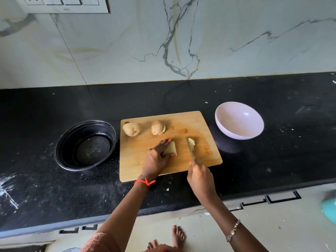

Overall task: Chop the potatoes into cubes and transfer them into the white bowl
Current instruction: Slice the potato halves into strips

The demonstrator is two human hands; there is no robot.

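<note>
A wooden cutting board (181,122) lies on the black counter. At its far left sits a whole potato (131,129), and to its right a partly cut potato (157,127). My left hand (158,157) holds a pale potato slab (171,149) between fingers and thumb near the board's middle. My right hand (201,179) grips a knife (190,147); its blade rests against several cut slices (191,142) to the right of the slab. The white bowl (254,124) stands to the right of the board with nothing in it.
A black round container (63,142) stands left of the board. A marble wall rises behind the counter. White specks are scattered on the counter (272,170). Its front edge runs below my wrists, with floor and bare feet beneath.
</note>
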